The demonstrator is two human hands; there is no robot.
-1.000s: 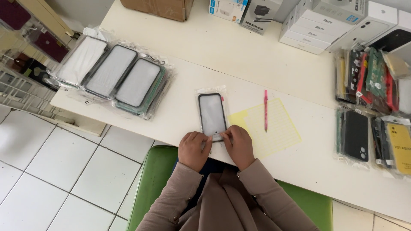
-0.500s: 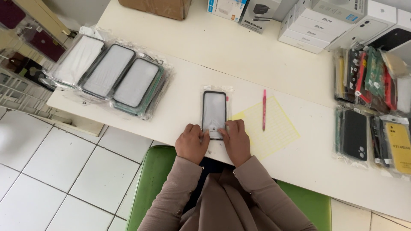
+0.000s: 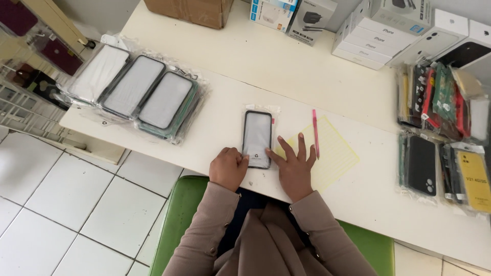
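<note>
Phone case: I see 1 dark-rimmed phone case in a clear sleeve lying flat on the white table, lengthwise away from me, close to the near edge. I judge it sits there so both hands can reach its bottom end without stretching.

Left hand: my left hand is curled, fingers pressed together, knuckles up, touching the sleeve's lower left corner. I cannot tell whether the thumb pinches the plastic or only rests against it.

Right hand: my right hand lies flat and spread, palm down on the table, its thumb side touching the sleeve's lower right edge. It holds nothing; I read it as a brace that keeps the sleeve from sliding sideways.

Case relative to hands: the case lies between the 2 hands and just beyond them, its bottom end level with the fingertips, its top end well clear.

Yellow sheet: a pale yellow paper lies partly under the right hand's fingers, just right of the case.

Pen: 1 pink pen rests on the sheet, near the right fingertips, not touched.

Left stack: 3 bagged cases lie side by side, well apart to the left.

Right side: assorted coloured cases in packets and white boxes sit far right and at the back.
</note>
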